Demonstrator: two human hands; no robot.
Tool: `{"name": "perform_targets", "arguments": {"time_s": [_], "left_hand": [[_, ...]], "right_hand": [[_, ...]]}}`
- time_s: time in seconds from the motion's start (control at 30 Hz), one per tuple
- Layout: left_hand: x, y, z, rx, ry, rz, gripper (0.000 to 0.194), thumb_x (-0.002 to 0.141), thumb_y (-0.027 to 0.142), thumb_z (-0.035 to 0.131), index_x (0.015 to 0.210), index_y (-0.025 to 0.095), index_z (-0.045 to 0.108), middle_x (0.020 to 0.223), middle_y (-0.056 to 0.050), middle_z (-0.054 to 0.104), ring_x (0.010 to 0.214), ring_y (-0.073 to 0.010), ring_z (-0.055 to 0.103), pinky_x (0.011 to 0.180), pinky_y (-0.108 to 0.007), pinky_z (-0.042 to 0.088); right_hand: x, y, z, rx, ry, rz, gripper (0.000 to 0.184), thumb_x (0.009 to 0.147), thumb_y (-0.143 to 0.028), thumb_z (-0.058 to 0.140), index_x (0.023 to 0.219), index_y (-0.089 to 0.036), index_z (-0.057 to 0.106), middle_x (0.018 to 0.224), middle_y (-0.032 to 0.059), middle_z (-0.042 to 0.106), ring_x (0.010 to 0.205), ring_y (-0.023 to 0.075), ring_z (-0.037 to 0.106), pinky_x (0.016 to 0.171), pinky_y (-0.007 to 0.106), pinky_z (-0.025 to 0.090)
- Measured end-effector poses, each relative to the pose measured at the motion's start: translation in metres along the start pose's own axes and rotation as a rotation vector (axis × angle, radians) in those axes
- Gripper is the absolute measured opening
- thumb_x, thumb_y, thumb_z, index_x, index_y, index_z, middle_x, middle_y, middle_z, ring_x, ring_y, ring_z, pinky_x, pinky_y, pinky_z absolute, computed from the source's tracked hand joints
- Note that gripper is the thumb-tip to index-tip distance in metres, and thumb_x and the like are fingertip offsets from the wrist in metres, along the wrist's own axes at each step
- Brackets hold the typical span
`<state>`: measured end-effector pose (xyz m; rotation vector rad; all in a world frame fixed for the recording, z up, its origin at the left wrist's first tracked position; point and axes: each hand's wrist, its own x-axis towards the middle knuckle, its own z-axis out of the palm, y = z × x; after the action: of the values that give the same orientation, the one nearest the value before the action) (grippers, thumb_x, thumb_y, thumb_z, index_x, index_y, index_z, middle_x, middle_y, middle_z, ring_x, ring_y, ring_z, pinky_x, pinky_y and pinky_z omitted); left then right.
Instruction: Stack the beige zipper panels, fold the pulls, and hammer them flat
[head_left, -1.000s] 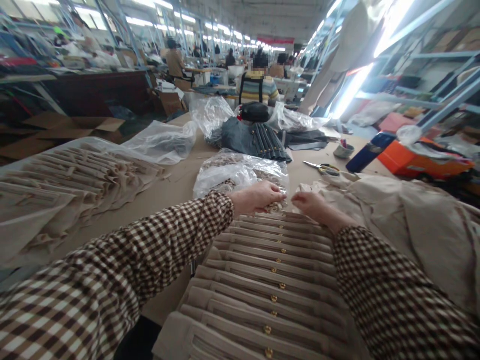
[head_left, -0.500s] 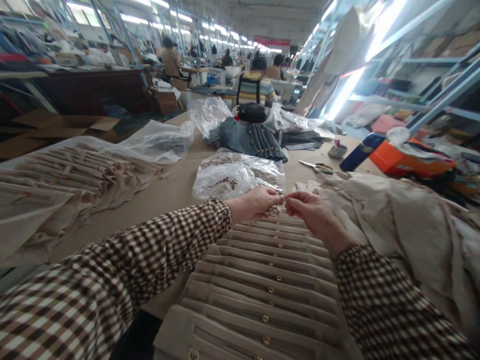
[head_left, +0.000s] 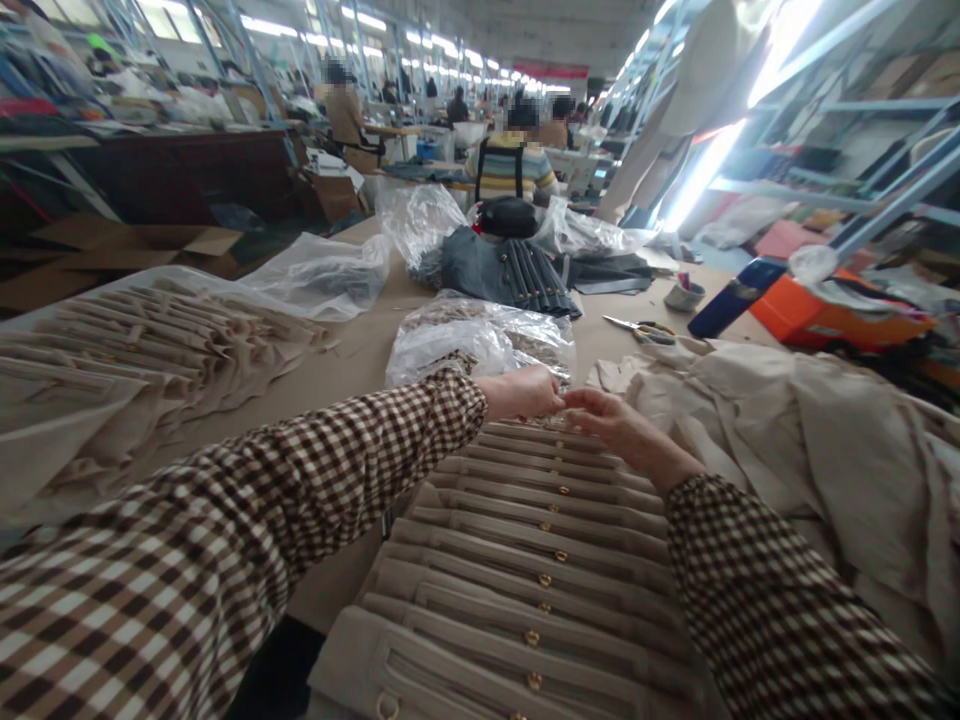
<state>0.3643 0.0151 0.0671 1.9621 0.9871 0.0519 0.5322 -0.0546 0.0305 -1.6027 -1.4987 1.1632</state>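
A row of overlapped beige garment pieces with gold buttons (head_left: pixel 540 560) runs from the near table edge away from me. At its far end my left hand (head_left: pixel 521 392) is closed in a loose fist, fingertips pinched on something small I cannot make out. My right hand (head_left: pixel 619 425) meets it fingertip to fingertip, fingers curled in a pinch. Just behind the hands lies a clear plastic bag of small parts (head_left: pixel 480 340). Both arms wear brown-and-white checked sleeves.
Piled beige cloth (head_left: pixel 795 430) lies at the right, stacked beige pieces under plastic (head_left: pixel 135 350) at the left. Scissors (head_left: pixel 637 330), a small cup (head_left: pixel 684 296), dark garments (head_left: pixel 510 270) and plastic bags sit farther back. A person in a striped top stands beyond the table.
My hands came together, pinched at the fingertips, from slightly apart a second ago. They have shifted a little lower over the far garment piece. The view moved slightly.
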Motion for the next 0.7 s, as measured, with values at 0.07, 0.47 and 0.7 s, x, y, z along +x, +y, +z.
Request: {"name": "perform_targets", "arguments": {"time_s": [0.07,0.47,0.7], "left_hand": [[0.001,0.002,0.000,0.025,-0.002,0.007,0.020,0.085,0.024,0.056,0.067,0.015,0.060,0.050,0.005,0.041,0.046,-0.0089,0.037,0.047,-0.024,0.027],[0.003,0.006,0.000,0.201,-0.015,-0.077,0.025,0.081,0.014,0.064,0.058,0.015,0.055,0.048,0.004,0.044,0.050,-0.0091,0.040,0.051,-0.023,0.032],[0.006,-0.001,0.004,0.027,-0.013,-0.111,0.020,0.092,0.032,0.063,0.087,0.013,0.063,0.085,-0.001,0.063,0.075,-0.0133,0.061,0.069,-0.028,0.053]], "right_hand": [[0.000,0.001,0.002,0.091,-0.051,-0.040,0.051,0.068,-0.047,0.069,0.110,-0.019,0.061,0.088,0.0027,0.065,0.072,0.0135,0.056,0.064,0.025,0.043],[0.017,0.035,0.003,-0.375,0.064,-0.023,0.019,0.066,-0.032,0.059,0.070,-0.018,0.070,0.060,0.0006,0.060,0.058,0.0139,0.048,0.055,0.027,0.036],[0.023,0.039,0.001,-0.430,0.003,-0.002,0.018,0.069,-0.027,0.057,0.073,-0.019,0.072,0.063,0.0000,0.065,0.057,0.0136,0.053,0.057,0.026,0.042]]}}
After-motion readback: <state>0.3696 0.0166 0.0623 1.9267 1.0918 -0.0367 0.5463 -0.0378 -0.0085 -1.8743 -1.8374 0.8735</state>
